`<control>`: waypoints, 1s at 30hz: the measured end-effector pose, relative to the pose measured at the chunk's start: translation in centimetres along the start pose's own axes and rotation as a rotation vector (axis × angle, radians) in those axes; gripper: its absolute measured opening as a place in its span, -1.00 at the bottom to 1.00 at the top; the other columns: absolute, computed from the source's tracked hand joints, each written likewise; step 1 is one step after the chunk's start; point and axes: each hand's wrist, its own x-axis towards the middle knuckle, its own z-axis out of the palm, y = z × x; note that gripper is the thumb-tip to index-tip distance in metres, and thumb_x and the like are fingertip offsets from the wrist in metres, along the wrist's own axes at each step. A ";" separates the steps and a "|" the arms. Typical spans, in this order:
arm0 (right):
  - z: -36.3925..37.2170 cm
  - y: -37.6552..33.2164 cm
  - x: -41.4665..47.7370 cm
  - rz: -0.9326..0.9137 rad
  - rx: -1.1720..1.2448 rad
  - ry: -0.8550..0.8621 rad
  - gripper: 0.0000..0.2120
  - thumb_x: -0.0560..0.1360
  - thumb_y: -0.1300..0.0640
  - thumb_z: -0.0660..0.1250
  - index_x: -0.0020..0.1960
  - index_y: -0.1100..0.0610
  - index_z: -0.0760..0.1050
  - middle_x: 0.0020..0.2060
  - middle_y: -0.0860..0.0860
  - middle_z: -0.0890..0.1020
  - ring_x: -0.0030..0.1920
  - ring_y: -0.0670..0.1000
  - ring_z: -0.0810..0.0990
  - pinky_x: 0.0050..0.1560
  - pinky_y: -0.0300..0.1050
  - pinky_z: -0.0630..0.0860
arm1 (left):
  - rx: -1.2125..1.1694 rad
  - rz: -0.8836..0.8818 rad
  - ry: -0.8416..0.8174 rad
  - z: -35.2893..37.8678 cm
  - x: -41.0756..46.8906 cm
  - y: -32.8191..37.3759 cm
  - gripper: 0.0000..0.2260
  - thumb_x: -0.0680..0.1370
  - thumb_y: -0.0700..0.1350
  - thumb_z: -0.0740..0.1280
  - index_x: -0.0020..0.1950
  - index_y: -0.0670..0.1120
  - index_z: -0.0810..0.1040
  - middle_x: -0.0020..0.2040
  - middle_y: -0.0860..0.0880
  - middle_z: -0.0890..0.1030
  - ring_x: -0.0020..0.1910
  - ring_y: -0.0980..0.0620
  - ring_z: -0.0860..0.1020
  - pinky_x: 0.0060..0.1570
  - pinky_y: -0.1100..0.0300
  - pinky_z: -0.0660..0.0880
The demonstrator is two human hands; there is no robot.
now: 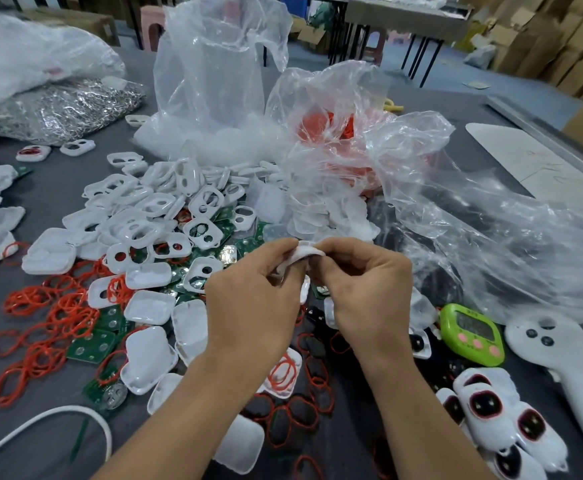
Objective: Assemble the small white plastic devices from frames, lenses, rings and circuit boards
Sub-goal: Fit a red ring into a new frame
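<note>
both hands meet over the table. left hand (pixel 252 306) and right hand (pixel 366 299) have their fingers curled, each pinching one end of a small white part (pixel 304 252). the part sits at the fingertips, between the hands and equally near both. its long axis runs roughly left to right; the fingers hide which way it faces. rings (pixel 51 313) lie left of the left hand, likely the easier reach. frames (pixel 151 209) lie beyond it.

Small white plastic piece (pixel 305 252): pinched between left hand (pixel 252 306) and right hand (pixel 366 292). White frames (pixel 151 209): heaped, upper left. Red rings (pixel 51 317): scattered loose, left. Green circuit boards (pixel 91 346): flat among rings. Finished devices (pixel 501 420): clustered lower right.
</note>
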 end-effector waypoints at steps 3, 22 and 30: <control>0.1 0.2 0.1 -0.016 0.097 0.015 -0.76 0.44 0.39 0.49 -0.16 0.05 0.74 -0.24 0.00 0.77 -0.19 0.07 0.76 -0.04 0.07 0.70 | 0.237 0.204 0.063 -0.1 -0.2 0.1 -0.87 0.50 0.05 0.44 0.00 0.12 0.75 -0.26 0.14 0.72 -0.32 0.12 0.67 -0.26 0.11 0.60; -0.4 -0.3 0.2 -0.022 0.410 -0.114 -0.76 0.44 0.52 0.46 -0.09 0.21 0.73 -0.15 0.17 0.77 -0.07 0.15 0.77 -0.04 -0.13 0.66 | 0.312 0.704 0.306 -0.3 0.1 -0.8 -0.91 0.54 -0.12 0.53 0.02 0.00 0.78 0.01 0.09 0.75 0.01 0.14 0.71 -0.04 0.24 0.53; -0.5 -0.8 -0.2 -0.124 0.324 -0.042 -0.81 0.44 0.45 0.51 -0.07 0.20 0.73 -0.15 0.08 0.78 -0.07 0.12 0.78 0.00 -0.07 0.69 | 0.243 0.693 0.299 0.2 0.0 -0.7 -0.88 0.60 -0.09 0.46 0.07 -0.04 0.77 0.03 0.08 0.74 0.06 0.22 0.65 -0.01 0.27 0.57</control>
